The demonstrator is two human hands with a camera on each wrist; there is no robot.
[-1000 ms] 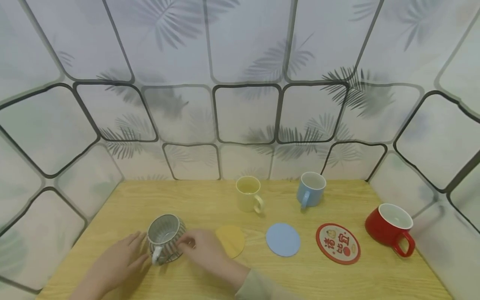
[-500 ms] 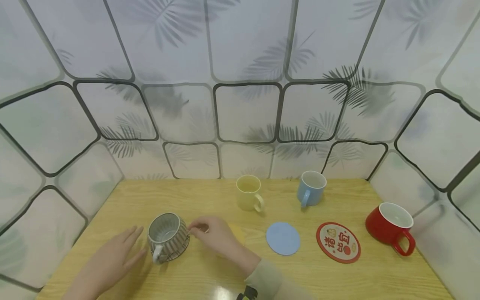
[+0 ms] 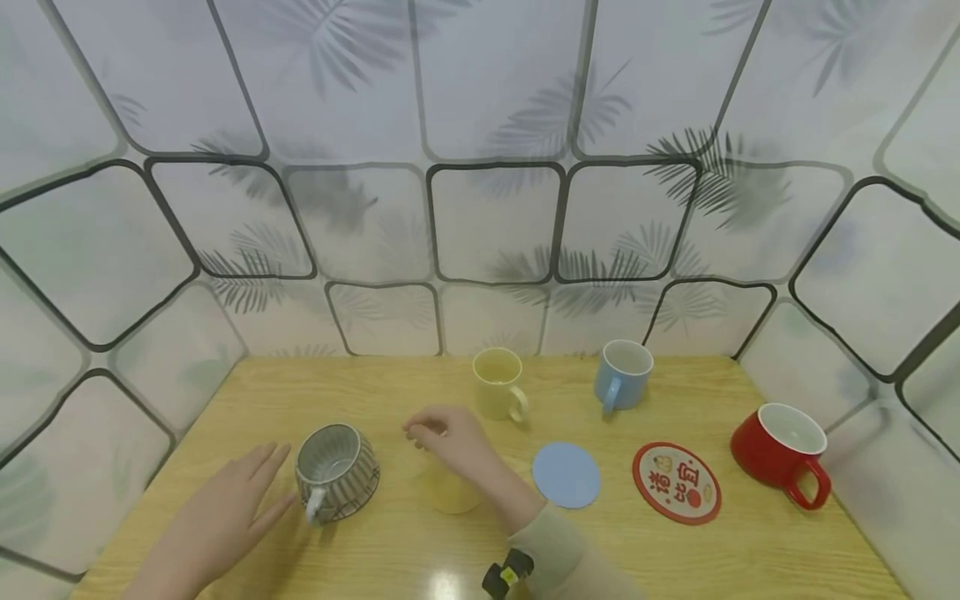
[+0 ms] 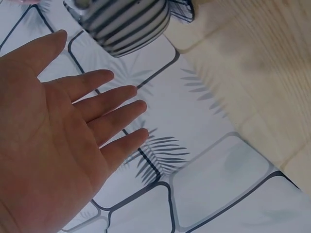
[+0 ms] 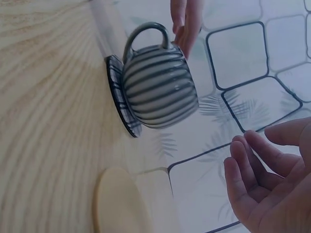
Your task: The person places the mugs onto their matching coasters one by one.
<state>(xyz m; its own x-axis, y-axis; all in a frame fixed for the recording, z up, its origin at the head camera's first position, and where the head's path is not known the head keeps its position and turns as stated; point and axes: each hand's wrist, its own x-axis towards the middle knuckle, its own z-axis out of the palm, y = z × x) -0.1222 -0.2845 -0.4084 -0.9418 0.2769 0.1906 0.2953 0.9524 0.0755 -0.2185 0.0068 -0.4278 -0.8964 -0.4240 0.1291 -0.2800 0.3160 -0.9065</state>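
Note:
A grey striped mug (image 3: 339, 471) stands upright, its handle toward me. Under it lies a dark-edged checked coaster (image 5: 116, 83), plainest in the right wrist view. My left hand (image 3: 228, 508) hovers just left of the mug; the left wrist view shows the palm and spread fingers with nothing in them. To the mug's right, apart from it, my right hand (image 3: 452, 437) is raised over a round yellow coaster (image 3: 448, 493) and partly covers it in the head view. Its fingers are loosely bent and hold nothing.
A yellow mug (image 3: 497, 396) and a light blue mug (image 3: 622, 379) stand toward the back. A round blue coaster (image 3: 567, 475) and a red-rimmed coaster with printed characters (image 3: 677, 483) lie in front. At far right stands a red mug (image 3: 768, 454). Patterned cloth walls (image 3: 495, 225) enclose the wooden table (image 3: 390, 567).
My right hand has left the mug's coaster and moved right and up, over the yellow coaster. My left hand has drawn slightly away from the mug. The mug and its coaster have shifted slightly right.

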